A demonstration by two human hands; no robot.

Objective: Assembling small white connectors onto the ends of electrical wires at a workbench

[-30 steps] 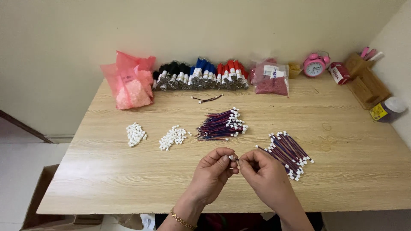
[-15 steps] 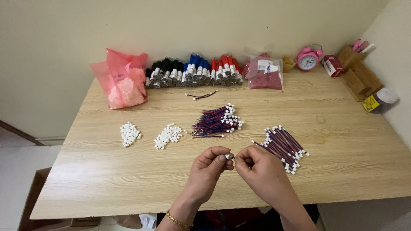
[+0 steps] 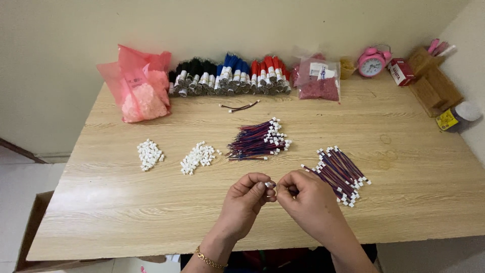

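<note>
My left hand (image 3: 246, 201) and my right hand (image 3: 307, 200) meet over the front middle of the wooden table (image 3: 404, 167). Their fingertips pinch a small white connector (image 3: 270, 185) between them; any wire on it is hidden by the fingers. Just right of my right hand lies a pile of red-and-blue wires with white connectors (image 3: 339, 172). A second bundle of such wires (image 3: 258, 141) lies beyond the hands. Two heaps of loose white connectors (image 3: 198, 156) (image 3: 149, 153) sit to the left.
Along the back wall stand a pink plastic bag (image 3: 139, 93), a row of black, blue and red wire bundles (image 3: 230, 76), a clear bag of red parts (image 3: 318, 81), a pink alarm clock (image 3: 373, 61) and a wooden box (image 3: 434, 81). A single wire (image 3: 240, 106) lies loose.
The hands stay together on the small connector, with only slight finger movement. The view has shifted a little.
</note>
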